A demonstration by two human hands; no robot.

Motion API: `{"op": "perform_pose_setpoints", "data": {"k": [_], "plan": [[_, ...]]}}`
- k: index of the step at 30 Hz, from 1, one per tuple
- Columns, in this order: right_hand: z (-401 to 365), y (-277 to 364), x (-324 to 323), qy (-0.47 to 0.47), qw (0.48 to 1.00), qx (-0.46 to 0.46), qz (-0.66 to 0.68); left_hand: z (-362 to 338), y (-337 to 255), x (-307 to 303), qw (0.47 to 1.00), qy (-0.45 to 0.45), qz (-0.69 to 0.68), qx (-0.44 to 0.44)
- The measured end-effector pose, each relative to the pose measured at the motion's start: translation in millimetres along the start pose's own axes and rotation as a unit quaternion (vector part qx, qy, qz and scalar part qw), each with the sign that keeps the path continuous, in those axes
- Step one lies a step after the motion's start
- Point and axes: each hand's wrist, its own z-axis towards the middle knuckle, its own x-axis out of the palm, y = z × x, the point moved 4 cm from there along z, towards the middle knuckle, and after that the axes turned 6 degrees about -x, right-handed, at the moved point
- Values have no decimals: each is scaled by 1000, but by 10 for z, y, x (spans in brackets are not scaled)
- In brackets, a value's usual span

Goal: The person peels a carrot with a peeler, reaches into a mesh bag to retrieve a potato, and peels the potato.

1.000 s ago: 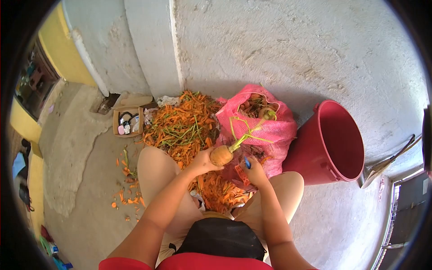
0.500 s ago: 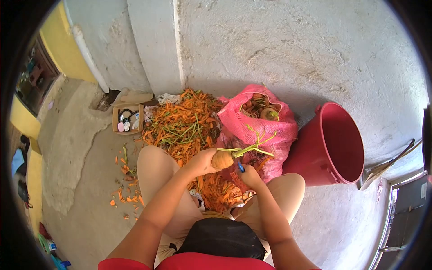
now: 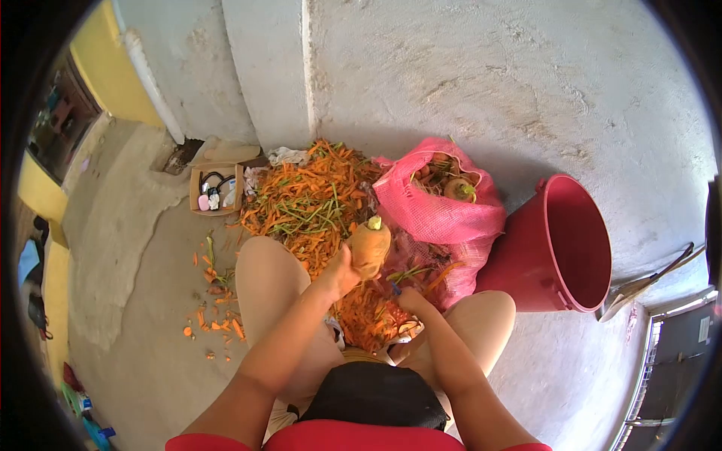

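Observation:
My left hand (image 3: 342, 272) grips a thick orange carrot (image 3: 370, 245) by its lower end, its cut green top pointing up and away. Just right of it, my right hand (image 3: 411, 299) is closed on a small blue-handled peeler (image 3: 395, 286), only a bit of blue showing. Both hands hover over a heap of orange peelings and green stems (image 3: 312, 207) between my knees. The severed green tops (image 3: 412, 273) lie beside the right hand. A pink mesh sack (image 3: 444, 214) with more carrots stands behind.
A large red bucket (image 3: 560, 244) stands to the right of the sack. A small cardboard box (image 3: 214, 190) with odds and ends sits at the left by the wall. Loose peel scraps (image 3: 214, 316) dot the concrete floor on the left. A grey wall rises behind.
The long green stems are off the carrot and lie by the right hand. My left hand has turned the carrot from lying sideways to pointing up.

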Motion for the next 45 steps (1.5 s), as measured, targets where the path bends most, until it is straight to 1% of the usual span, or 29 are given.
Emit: {"op": "perform_pose_setpoints", "data": {"k": [2,4,5,7,8,11,12,14,15,17,20,23,24,25,27,28,30,34,37,38,41,42,45], "plan": [[-59,155,-164,-8,988,89,124,-10,21,41,992,-48,-117,-26],[-7,117,-143,-43,967,97,233,-1,95,20,966,-103,-231,-61],[-27,186,-154,-59,951,101,286,12,137,-30,967,-87,-234,-51],[-87,278,-249,-98,941,106,305,20,219,-134,968,-58,-241,-33],[-140,370,-333,-118,936,109,315,19,172,-106,962,-129,-239,-34],[-218,482,-460,-150,886,97,429,21,71,-146,955,-152,-254,-17],[-230,495,-480,-173,869,86,456,-2,11,-76,952,-186,-241,-13],[-258,521,-507,-218,831,65,508,-25,-6,-35,951,-183,-250,-1],[-270,534,-524,-234,824,67,512,-29,-11,-32,950,-181,-254,6],[-284,562,-561,-265,808,70,521,7,28,-97,958,-138,-249,20],[-279,539,-636,-270,785,52,555,18,89,-121,961,-89,-258,40],[-336,697,-648,-227,757,49,610,49,101,7,959,-68,-271,55],[-246,638,-562,-194,758,28,622,62,103,41,958,-64,-274,60],[-228,636,-533,-184,759,12,625,79,103,35,951,-67,-293,75],[-319,893,-541,-164,759,-18,630,108,102,5,936,-74,-329,104],[-439,1121,-641,-170,755,-23,633,116,80,11,938,-85,-315,116],[-463,1195,-700,-186,772,-43,606,101,15,26,942,-110,-285,138],[-491,1250,-802,-234,785,-68,570,152,54,-143,927,-11,-359,107],[-492,1214,-875,-278,763,-70,580,107,54,-11,962,-103,-235,94],[-545,1251,-929,-274,744,-69,605,100,73,34,961,-141,-224,78],[-552,1287,-951,-270,743,-105,603,83,66,276,957,-98,-273,14],[-561,1311,-943,-253,764,-114,582,62,80,281,953,-121,-279,-5],[-535,1299,-876,-223,804,-143,533,114,92,169,939,-102,-329,-5]]}}
